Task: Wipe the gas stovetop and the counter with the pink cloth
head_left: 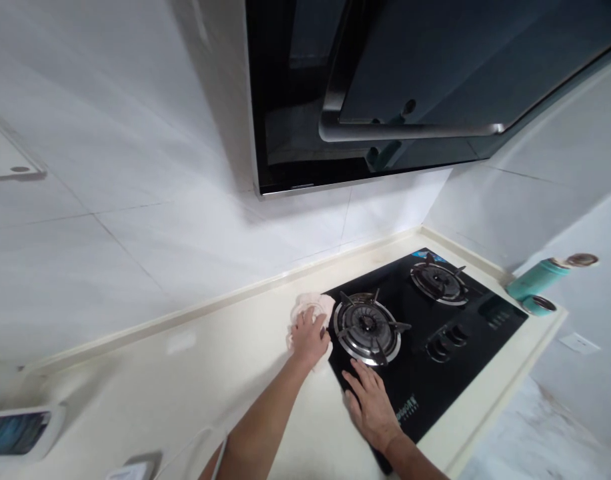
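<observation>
My left hand (309, 339) presses down on a pale pink cloth (327, 305), fingers bent over it, on the counter at the left edge of the black gas cooktop (400, 303). Part of the cloth is hidden under the palm. Lower right of it, my right hand (369, 403) lies on the cooktop's front left part with its fingers apart and nothing in them. Its fingertips are close to the near burner (368, 325), which has a metal ring and dark pan supports. A second burner (439, 280) sits further back.
A dark range hood (410, 150) hangs above the cooktop. At the right end of the cream counter (195, 380) stand a teal bottle (538, 279) and a teal cup (539, 305). A white device with a screen (15, 433) lies at the left. A cable runs near my left forearm.
</observation>
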`<state>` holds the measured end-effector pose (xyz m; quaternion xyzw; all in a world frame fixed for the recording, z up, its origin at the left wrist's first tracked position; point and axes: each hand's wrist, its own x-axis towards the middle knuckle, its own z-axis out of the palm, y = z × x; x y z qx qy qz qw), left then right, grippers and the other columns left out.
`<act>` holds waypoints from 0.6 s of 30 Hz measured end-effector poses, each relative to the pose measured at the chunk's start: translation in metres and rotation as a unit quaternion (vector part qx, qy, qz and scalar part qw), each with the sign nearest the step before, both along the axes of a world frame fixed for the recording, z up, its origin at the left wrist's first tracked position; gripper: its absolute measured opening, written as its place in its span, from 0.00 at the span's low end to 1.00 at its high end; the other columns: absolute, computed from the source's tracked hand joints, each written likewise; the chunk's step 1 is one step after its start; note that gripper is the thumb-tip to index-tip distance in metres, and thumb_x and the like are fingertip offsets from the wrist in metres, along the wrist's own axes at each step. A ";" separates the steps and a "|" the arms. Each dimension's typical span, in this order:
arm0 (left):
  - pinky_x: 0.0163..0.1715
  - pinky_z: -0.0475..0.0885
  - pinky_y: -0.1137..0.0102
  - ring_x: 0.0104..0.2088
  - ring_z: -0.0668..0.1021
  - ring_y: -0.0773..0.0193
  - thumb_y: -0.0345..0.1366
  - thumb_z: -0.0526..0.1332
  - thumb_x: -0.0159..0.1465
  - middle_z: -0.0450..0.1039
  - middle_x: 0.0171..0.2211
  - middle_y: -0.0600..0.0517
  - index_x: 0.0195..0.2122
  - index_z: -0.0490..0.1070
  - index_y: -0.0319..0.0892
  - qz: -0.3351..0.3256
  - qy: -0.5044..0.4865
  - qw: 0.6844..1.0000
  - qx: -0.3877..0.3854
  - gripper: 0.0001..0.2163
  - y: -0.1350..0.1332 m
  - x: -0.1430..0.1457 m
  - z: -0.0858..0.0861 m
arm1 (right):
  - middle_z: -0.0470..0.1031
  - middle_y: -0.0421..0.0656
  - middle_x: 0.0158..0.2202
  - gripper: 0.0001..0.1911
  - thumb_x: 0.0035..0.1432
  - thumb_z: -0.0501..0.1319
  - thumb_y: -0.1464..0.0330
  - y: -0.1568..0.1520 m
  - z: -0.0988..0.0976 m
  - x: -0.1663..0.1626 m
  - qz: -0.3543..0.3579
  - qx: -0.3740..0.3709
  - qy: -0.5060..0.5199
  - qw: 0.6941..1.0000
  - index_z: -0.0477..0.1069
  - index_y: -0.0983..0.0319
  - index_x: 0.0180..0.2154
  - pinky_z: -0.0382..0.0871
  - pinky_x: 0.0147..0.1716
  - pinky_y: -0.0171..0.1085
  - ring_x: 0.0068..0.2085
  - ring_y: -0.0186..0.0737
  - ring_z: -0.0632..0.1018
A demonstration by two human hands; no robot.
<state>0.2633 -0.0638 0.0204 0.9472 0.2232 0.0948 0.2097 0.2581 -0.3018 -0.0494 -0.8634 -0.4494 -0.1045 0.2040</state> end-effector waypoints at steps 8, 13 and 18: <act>0.60 0.66 0.44 0.65 0.69 0.41 0.45 0.68 0.59 0.69 0.68 0.52 0.55 0.76 0.62 -0.110 -0.043 0.993 0.015 0.22 -0.100 -0.170 -0.052 | 0.74 0.51 0.64 0.21 0.67 0.54 0.71 -0.004 -0.002 0.000 -0.040 0.045 0.013 0.998 0.73 0.58 0.58 0.63 0.65 0.57 0.66 0.53 0.70; 0.56 0.69 0.49 0.63 0.71 0.42 0.51 0.70 0.57 0.72 0.64 0.51 0.47 0.79 0.59 -0.149 -0.022 0.989 -0.005 0.17 -0.121 -0.195 -0.060 | 0.77 0.48 0.57 0.20 0.63 0.52 0.74 -0.012 0.002 0.003 0.010 0.091 0.067 0.994 0.78 0.56 0.51 0.64 0.63 0.57 0.62 0.51 0.74; 0.61 0.65 0.48 0.66 0.67 0.47 0.41 0.61 0.66 0.68 0.68 0.51 0.58 0.74 0.58 -0.070 0.029 0.997 -0.010 0.19 -0.082 -0.146 -0.021 | 0.79 0.48 0.55 0.17 0.68 0.52 0.69 -0.016 0.000 0.006 -0.003 0.146 0.091 0.985 0.80 0.56 0.42 0.69 0.60 0.55 0.59 0.50 0.76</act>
